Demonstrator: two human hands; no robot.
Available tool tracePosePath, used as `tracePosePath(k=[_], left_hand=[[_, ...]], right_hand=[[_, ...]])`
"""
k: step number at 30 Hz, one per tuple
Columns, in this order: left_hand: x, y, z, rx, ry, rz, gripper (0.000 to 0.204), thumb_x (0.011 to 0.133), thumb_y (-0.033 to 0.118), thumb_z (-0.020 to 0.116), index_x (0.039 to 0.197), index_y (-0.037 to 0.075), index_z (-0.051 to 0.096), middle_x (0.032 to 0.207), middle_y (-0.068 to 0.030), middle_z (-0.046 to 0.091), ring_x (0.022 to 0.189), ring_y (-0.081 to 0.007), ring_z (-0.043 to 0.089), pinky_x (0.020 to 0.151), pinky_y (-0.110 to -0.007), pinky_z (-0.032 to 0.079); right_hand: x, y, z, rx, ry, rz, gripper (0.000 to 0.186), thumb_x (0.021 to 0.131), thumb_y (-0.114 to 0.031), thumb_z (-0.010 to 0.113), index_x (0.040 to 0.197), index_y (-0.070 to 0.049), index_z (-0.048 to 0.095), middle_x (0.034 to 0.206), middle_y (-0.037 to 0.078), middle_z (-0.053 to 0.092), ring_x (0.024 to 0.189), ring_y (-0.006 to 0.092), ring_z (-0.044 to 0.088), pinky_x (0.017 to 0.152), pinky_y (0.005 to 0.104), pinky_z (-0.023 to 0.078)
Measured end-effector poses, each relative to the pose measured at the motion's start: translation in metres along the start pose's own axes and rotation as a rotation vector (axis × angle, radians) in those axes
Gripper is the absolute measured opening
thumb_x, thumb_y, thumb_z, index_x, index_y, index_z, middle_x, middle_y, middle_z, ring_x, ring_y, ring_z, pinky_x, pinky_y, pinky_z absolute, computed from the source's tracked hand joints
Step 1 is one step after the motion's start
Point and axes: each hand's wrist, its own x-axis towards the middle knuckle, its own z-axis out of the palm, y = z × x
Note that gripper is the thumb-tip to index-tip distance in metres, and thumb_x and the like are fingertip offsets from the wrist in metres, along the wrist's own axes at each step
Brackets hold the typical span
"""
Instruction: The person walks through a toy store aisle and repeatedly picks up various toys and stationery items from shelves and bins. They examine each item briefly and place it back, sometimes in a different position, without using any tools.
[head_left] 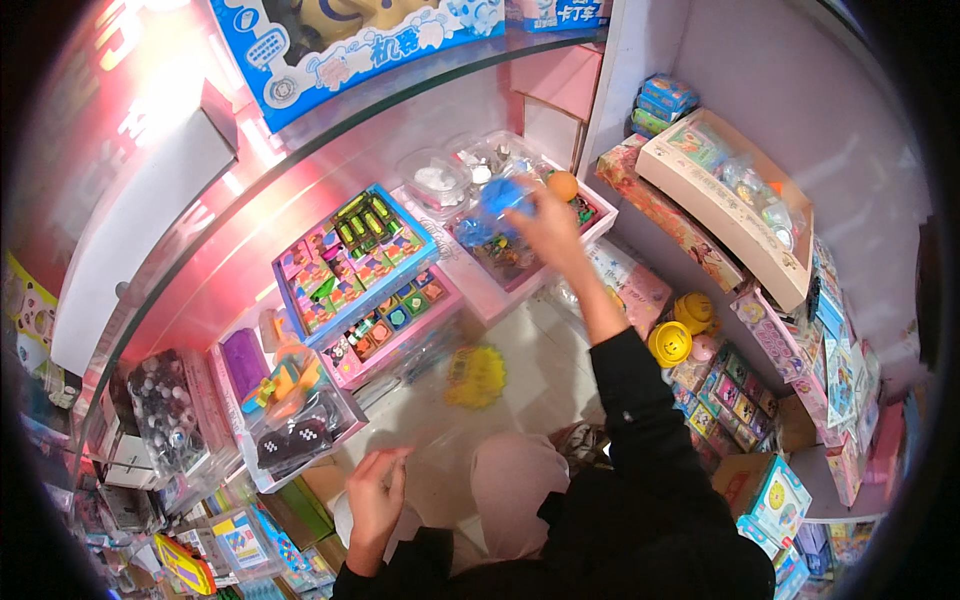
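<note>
My right hand (550, 228) reaches over an open box of small toys at the back. Its fingers close on a blue, round, see-through toy (503, 197), smeared by motion. An orange ball (562, 185) lies just right of the hand. Beside the box's left end is a clear plastic tub (438, 178). My left hand (374, 494) hangs low at the front, near my knee, its fingers loosely bent, thumb apart and nothing in it. A yellow spiky toy (475, 377) shows between the two hands, above the pale floor.
A blue-edged box of colourful small packets (390, 245) rests on a pink box of little toys (385, 325). At left, a tray holds dark glasses (293, 443). A curved glass shelf edge (400, 97) crosses above. Yellow smiley cups (670, 343) and a cream carton (680, 160) stand right.
</note>
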Motion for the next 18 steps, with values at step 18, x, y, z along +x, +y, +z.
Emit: tracePosePath(k=[18], left_hand=[[-0.007,-0.003,0.014,0.011,0.029,-0.003,0.018,0.086,0.0,0.065,0.099,0.008,0.074,0.089,-0.0114,0.07,0.082,-0.0286,0.068,0.073,-0.034,0.054]], right_hand=[[-0.007,-0.006,0.017,0.083,0.369,-0.177,0.063,0.071,0.001,0.075,0.131,-0.012,0.06,0.123,0.014,0.064,0.109,0.0288,0.063,0.096,0.0368,0.049]])
